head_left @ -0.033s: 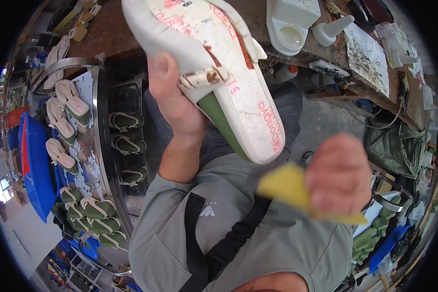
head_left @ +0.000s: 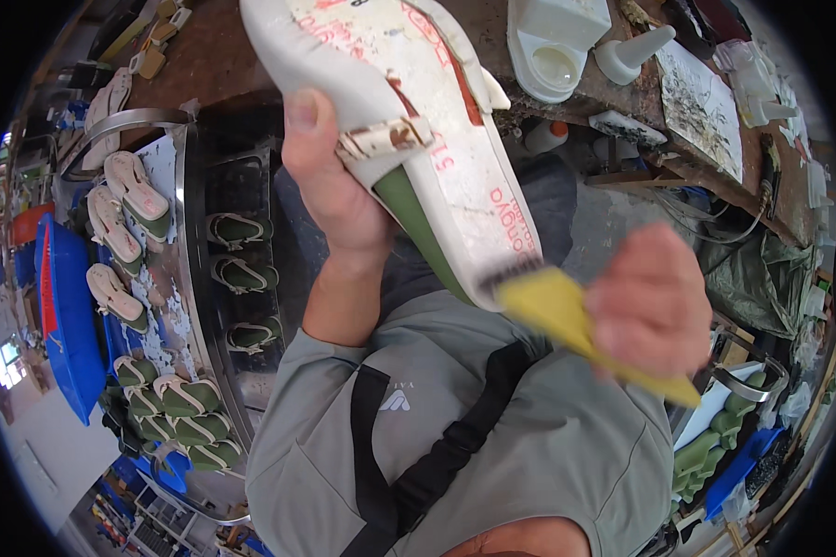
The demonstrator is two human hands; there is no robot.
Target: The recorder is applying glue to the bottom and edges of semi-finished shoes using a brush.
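My left hand (head_left: 334, 181) is wrapped round the side of a white shoe last (head_left: 469, 190), its thumb up along the edge. Red markings and brown glue-like stains show on the last's upturned face. Pale straps (head_left: 385, 141) fold over onto it, and a green layer shows along its lower left side. In my right hand (head_left: 650, 306), closed and slightly blurred, is a flat yellow-handled brush (head_left: 553, 306). Its dark bristles touch the narrow near end of the last.
A stained workbench (head_left: 228, 70) holds a white plastic container (head_left: 555, 56) and a white nozzle-shaped piece (head_left: 636, 54). On my left, a metal rack (head_left: 195, 278) carries several green sandals (head_left: 190, 395) with pale straps. More green pieces (head_left: 697, 459) lie at lower right.
The brush has come up against the near end of the last, from just below it. My right hand has risen slightly; the last has shifted a little.
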